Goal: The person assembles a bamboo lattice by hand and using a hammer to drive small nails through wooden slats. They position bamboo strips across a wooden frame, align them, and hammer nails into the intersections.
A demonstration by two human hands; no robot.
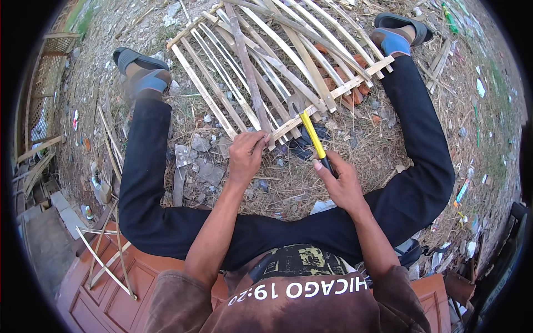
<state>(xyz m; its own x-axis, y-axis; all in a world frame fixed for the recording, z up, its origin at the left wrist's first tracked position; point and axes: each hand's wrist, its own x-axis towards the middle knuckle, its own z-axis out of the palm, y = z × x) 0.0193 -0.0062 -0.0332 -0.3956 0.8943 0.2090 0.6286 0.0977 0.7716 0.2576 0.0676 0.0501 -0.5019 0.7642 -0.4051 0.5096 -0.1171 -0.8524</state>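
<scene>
My right hand [342, 182] is wrapped round the black grip of a hammer [312, 135] with a yellow shaft. The hammer's head [296, 104] is over the near crossbar of a frame of wooden slats [204, 91], which lies between my feet. At the left end of that crossbar [347, 86], my left hand [247, 158] is closed in a pinch, close to the lower end of a darker slat [250, 77]. Whatever sits between those fingertips is too small to make out. Several slats cross the frame lengthwise and at a slant.
Reddish bricks [355, 95] lie under the frame's right side. Flat stones [210, 172] and dry grass cover the ground ahead of me. A brown wooden panel [119, 283] is beneath me, with thin strips [100, 261] on its left part. A lattice panel [47, 94] stands far left.
</scene>
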